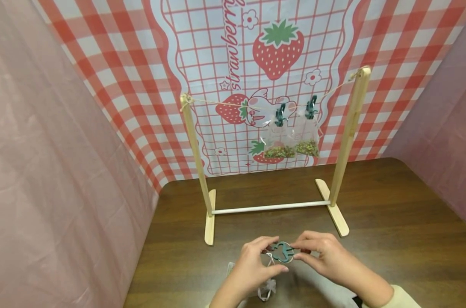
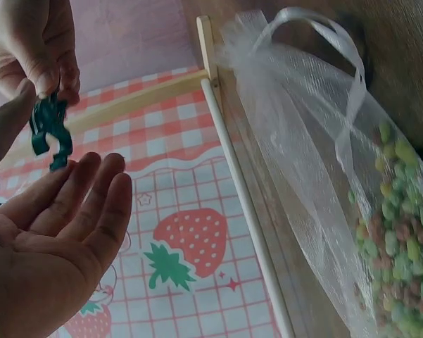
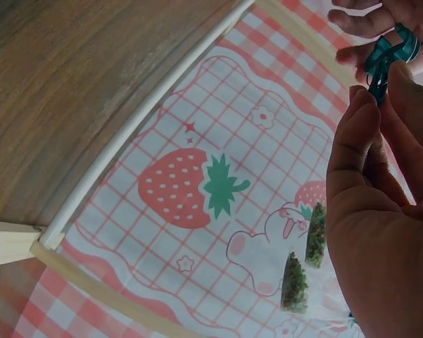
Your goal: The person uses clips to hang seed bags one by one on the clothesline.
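Note:
My right hand point(image 1: 325, 254) pinches a dark green clothespin point(image 2: 49, 123) between thumb and fingertips, above the table. My left hand point(image 1: 250, 262) is held close on the other side, palm up, its fingers point(image 2: 105, 204) fairly straight and spread near the clothespin's far end. Whether they touch it is hard to tell. A sheer white drawstring bag point(image 2: 288, 134) with a ribbon loop lies beside and below my left hand, holding small green, yellow and brown pieces. In the head view my left wrist hides most of it.
A wooden stand with a left post point(image 1: 196, 154), right post point(image 1: 348, 137) and white crossbar point(image 1: 271, 208) holds a string. Two green clothespins point(image 1: 280, 114) hang two small clear bags point(image 1: 307, 148) from it. A strawberry-print cloth point(image 1: 225, 137) stands behind; pink cloth point(image 1: 83, 192) flanks the table point(image 1: 171, 239).

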`<action>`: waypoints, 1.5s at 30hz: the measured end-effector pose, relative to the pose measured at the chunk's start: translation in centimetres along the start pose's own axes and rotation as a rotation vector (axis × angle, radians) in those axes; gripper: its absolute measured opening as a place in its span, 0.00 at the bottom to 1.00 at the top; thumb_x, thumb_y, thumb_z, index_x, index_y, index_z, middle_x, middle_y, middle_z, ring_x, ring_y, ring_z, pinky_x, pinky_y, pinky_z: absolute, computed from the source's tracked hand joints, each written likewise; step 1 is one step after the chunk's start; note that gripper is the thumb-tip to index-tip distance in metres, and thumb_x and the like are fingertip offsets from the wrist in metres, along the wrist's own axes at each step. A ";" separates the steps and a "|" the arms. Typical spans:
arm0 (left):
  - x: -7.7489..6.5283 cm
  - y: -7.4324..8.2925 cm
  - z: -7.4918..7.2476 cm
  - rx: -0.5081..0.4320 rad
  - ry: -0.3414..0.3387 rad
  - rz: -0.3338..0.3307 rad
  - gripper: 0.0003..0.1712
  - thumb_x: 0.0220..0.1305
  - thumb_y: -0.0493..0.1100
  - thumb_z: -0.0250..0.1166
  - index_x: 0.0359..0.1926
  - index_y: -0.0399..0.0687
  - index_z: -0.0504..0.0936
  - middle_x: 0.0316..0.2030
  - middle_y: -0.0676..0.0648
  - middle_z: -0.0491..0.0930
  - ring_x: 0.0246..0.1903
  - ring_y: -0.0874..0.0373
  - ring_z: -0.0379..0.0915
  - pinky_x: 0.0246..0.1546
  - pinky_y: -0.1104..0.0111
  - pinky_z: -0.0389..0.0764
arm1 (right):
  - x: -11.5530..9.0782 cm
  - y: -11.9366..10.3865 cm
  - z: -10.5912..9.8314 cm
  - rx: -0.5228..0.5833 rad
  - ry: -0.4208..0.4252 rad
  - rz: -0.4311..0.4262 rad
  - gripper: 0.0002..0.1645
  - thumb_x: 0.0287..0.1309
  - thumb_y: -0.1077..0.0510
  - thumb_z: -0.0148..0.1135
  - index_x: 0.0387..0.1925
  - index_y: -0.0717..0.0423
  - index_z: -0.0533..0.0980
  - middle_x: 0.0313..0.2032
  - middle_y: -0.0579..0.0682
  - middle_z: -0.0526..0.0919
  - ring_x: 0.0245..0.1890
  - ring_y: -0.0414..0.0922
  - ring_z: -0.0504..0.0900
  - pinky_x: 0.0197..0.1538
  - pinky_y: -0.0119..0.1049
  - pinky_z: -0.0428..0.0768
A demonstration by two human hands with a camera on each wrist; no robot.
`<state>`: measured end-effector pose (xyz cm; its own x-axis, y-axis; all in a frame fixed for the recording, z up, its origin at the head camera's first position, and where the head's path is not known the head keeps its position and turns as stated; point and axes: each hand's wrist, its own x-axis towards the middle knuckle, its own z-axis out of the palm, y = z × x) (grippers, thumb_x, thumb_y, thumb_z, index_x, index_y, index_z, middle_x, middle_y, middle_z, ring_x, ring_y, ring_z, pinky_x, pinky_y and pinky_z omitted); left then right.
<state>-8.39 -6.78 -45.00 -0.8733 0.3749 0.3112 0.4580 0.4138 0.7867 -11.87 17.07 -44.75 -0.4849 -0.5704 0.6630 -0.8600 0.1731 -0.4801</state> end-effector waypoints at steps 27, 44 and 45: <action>-1.2 -4.4 -1.2 0.397 -0.377 -0.202 0.09 0.45 0.42 0.82 0.29 0.50 0.90 0.23 0.62 0.82 0.24 0.71 0.70 0.31 0.78 0.74 | -1.3 1.0 -0.4 -0.034 0.013 -0.017 0.21 0.39 0.73 0.79 0.41 0.60 0.86 0.35 0.43 0.83 0.29 0.34 0.78 0.29 0.19 0.73; -1.2 -4.3 -3.2 0.237 -0.268 -0.127 0.10 0.54 0.35 0.77 0.22 0.50 0.85 0.18 0.66 0.74 0.21 0.73 0.65 0.28 0.78 0.70 | -1.6 1.1 -0.5 -0.039 0.030 0.010 0.20 0.42 0.71 0.79 0.41 0.59 0.86 0.36 0.42 0.83 0.29 0.33 0.79 0.29 0.20 0.75; -1.2 -4.2 -3.4 0.227 -0.255 -0.128 0.09 0.55 0.36 0.76 0.23 0.50 0.85 0.19 0.66 0.74 0.21 0.73 0.66 0.29 0.78 0.71 | -1.6 1.1 -0.6 -0.036 0.034 0.013 0.20 0.42 0.72 0.79 0.41 0.59 0.86 0.36 0.42 0.83 0.29 0.33 0.79 0.29 0.20 0.75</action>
<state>-9.88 -11.77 -46.90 -0.8697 0.4909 0.0520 0.3975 0.6340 0.6633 -12.13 18.62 -45.94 -0.5004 -0.5408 0.6762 -0.8586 0.2095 -0.4679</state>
